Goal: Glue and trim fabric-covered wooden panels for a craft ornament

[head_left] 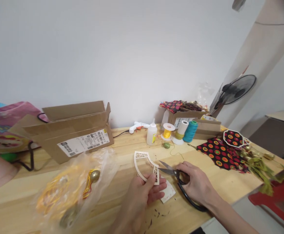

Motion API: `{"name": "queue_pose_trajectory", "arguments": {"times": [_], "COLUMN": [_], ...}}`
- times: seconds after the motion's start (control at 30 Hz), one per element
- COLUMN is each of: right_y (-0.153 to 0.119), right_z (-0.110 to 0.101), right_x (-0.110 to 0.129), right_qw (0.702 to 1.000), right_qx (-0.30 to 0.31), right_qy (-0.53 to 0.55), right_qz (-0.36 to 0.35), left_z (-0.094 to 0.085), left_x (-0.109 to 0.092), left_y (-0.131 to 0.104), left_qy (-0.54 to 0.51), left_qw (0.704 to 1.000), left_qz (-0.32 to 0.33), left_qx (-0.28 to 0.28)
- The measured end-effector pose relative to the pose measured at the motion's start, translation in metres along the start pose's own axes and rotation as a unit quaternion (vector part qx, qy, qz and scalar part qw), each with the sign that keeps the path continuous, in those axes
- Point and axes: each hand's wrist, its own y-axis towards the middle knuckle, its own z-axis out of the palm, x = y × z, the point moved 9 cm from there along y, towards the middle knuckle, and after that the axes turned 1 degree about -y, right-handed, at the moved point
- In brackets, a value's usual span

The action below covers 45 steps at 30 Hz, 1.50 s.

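Observation:
My left hand (144,190) pinches a pale, fan-shaped cut-out frame (137,166) with lattice ends between thumb and fingers. In my right hand (197,182) is a pair of black-handled scissors (170,171), its blades parted and pointing left. One blade tip reaches the right edge of the frame near its lower lattice; whether it touches cannot be made out. Below my left fingers a white patterned piece (168,192) lies on the table, partly covered by the hand. Small dark scraps (158,213) are scattered just in front of it.
A glue bottle (152,133), a glue gun (138,126), and spools of yellow (167,132), green (180,133) and teal thread (190,131) stand behind. Left are a cardboard box (76,130) and a plastic bag (83,182); right lies patterned fabric (217,152) with green tassels (266,178).

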Motion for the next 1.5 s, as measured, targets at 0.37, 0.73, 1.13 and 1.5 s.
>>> {"name": "queue_pose_trajectory", "arguments": {"times": [0.37,0.73,1.13,1.5], "right_y": [0.017,0.016,0.015,0.010], "right_z": [-0.001,-0.003,-0.002,-0.053], "right_x": [-0.018,-0.021,0.010,-0.071], "right_qw": [0.995,0.997,0.968,0.990], "right_qx": [-0.015,-0.032,-0.021,-0.041], "right_qy": [-0.033,0.016,0.248,0.030], "right_qz": [0.089,0.074,0.040,0.128], "left_z": [0.009,-0.003,0.011,-0.027], "left_x": [0.018,0.017,0.006,-0.069], "left_y": [-0.013,-0.016,-0.019,0.010], "left_qy": [-0.016,-0.083,-0.065,0.318], "left_qw": [0.997,0.995,0.994,0.936], "left_qz": [-0.042,-0.026,-0.019,0.139], "left_qx": [0.066,0.043,0.091,0.065]}}
